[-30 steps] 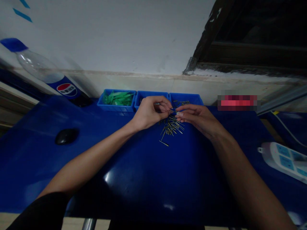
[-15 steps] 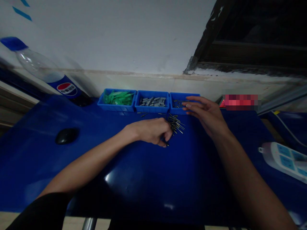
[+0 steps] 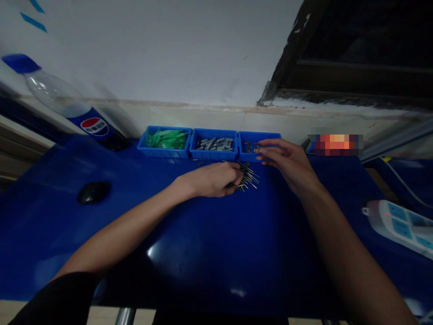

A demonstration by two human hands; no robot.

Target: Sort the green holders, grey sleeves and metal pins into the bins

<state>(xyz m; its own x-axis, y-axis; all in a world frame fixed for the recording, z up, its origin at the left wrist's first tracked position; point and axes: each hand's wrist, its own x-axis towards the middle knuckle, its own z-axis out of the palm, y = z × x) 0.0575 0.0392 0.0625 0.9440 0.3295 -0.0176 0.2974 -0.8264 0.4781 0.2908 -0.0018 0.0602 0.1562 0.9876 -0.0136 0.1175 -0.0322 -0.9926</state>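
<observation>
Head view: a loose heap of thin brass pins (image 3: 249, 177) lies on the blue table (image 3: 203, 243), just in front of three small blue bins at the wall. The left hand (image 3: 216, 179) rests knuckles-up at the heap's 9 o'clock edge, fingers curled down onto the pins. It may be pinching one, but the fingertips cover the spot and I cannot tell. The right hand (image 3: 287, 160) is spread open, palm down, at the heap's 1 o'clock, over the front corner of the right-hand bin (image 3: 244, 137), holding nothing that shows.

The pins look light, stiff and smooth, so they are likely to roll or slip. A fingertip pinch at mid-shaft, one pin at a time, seems the best hold.

The middle bin (image 3: 214, 144) holds grey sleeves and the left bin (image 3: 166, 139) holds green plastic parts. The right-hand bin's contents are partly hidden by the open hand. Pin heads and tips are too small to tell apart. A Pepsi bottle (image 3: 77, 115) lies at the table's 10 o'clock, and a power strip (image 3: 399, 222) is cut off at 3 o'clock.
</observation>
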